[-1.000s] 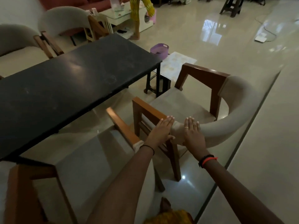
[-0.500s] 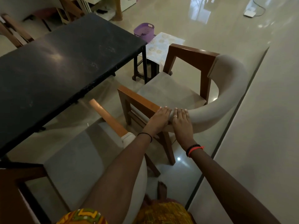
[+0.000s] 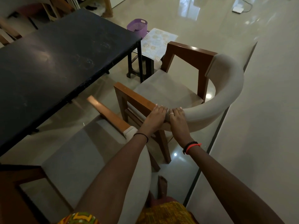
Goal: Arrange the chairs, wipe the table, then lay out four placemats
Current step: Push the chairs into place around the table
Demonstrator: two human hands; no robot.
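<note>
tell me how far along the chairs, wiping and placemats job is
Early, still on chairs. Nothing looks finished. In hand: the left hand and right hand rest side by side on the far chair, which stands angled away from the table; the near chair sits beside it. Left: the dark tabletop shows smudges and rings, so it looks unwiped, and no placemats lie on it; a patterned mat sits on a stool past the corner.

Two armchairs near side of counter: one (image 3: 186, 88) with beige curved back, other (image 3: 77, 159) just beside it. One black counter (image 3: 56, 59). One purple basket (image 3: 137, 25). One patterned placemat (image 3: 156, 42) on one dark stool (image 3: 137, 68). Two hands: left (image 3: 155, 116), right (image 3: 177, 118). More chair frames at far left, count unclear.
</note>
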